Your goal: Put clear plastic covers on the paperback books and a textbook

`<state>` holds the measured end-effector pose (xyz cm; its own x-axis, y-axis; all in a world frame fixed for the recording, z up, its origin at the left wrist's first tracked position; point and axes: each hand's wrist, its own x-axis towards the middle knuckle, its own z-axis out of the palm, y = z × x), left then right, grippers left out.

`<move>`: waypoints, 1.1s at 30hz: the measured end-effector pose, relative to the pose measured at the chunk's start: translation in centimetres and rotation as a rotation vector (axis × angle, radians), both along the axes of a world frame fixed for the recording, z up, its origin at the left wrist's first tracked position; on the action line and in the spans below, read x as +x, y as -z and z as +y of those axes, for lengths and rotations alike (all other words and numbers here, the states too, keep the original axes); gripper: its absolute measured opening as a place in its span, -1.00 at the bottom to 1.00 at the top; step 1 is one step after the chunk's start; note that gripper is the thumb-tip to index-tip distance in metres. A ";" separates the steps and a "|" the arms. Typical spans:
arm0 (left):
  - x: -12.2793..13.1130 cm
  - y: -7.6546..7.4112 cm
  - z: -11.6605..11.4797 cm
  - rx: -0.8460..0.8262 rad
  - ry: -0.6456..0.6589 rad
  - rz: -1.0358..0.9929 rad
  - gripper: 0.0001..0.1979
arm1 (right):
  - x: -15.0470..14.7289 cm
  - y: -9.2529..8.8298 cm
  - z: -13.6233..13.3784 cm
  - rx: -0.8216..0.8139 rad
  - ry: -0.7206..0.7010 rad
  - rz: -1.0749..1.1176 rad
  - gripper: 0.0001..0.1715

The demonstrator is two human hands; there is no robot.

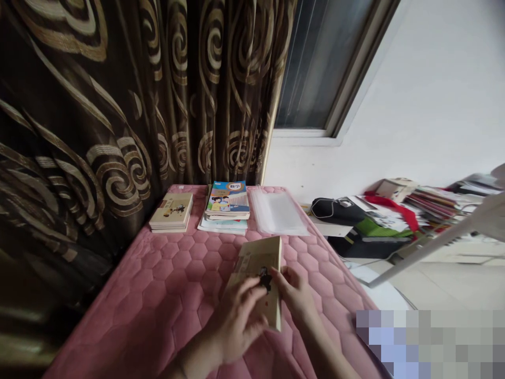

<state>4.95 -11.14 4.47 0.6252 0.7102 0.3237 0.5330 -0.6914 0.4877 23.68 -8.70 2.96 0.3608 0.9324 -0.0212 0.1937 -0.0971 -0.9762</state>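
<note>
One tan book [252, 255] is at the near part of the pink quilted mattress [189, 284]; whether it touches the padding, I can't tell. The person's right hand [295, 292] pinches its right edge, thumb on the cover. The left hand [239, 316] is over the lower left, fingers loosely spread, and I can't tell if they grip. Beyond, side by side, are similar tan books [171, 211], stacked textbooks [229, 201] and clear plastic sheets [279, 213].
</note>
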 end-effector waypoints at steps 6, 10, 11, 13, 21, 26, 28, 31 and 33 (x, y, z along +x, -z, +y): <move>0.5 3.6 -1.9 0.363 -0.184 0.212 -0.26 | -1.3 0.7 -0.7 0.057 0.024 0.043 -0.43; -0.1 5.2 -0.4 0.461 -0.188 0.079 -0.32 | -0.7 0.8 -1.1 -0.009 -0.106 0.285 -0.44; -0.4 5.1 -0.1 0.433 -0.175 0.022 -0.34 | -0.2 0.9 -1.0 -0.012 -0.133 0.314 -0.43; -1.3 4.2 0.6 0.284 -0.158 -0.115 -0.40 | 1.0 1.3 -0.4 0.019 -0.149 0.283 -0.39; -5.2 -2.9 5.1 -0.701 -0.304 -0.899 -0.48 | 3.5 -1.3 1.8 0.152 -0.397 0.128 -0.30; -5.5 -1.3 8.7 -0.920 -0.339 -0.937 -0.38 | 2.3 -1.6 2.5 0.020 -0.237 -0.041 -0.51; -5.3 0.3 9.9 -0.929 -0.378 -0.877 -0.40 | 2.0 -0.6 3.2 -0.010 -0.188 -0.087 -0.51; -4.9 2.4 11.0 -0.837 -0.506 -0.646 -0.55 | 1.9 1.4 4.1 -0.028 -0.138 -0.174 -0.53; -4.7 3.3 11.4 -0.763 -0.610 -0.481 -0.66 | 2.0 2.9 4.5 -0.069 -0.112 -0.273 -0.55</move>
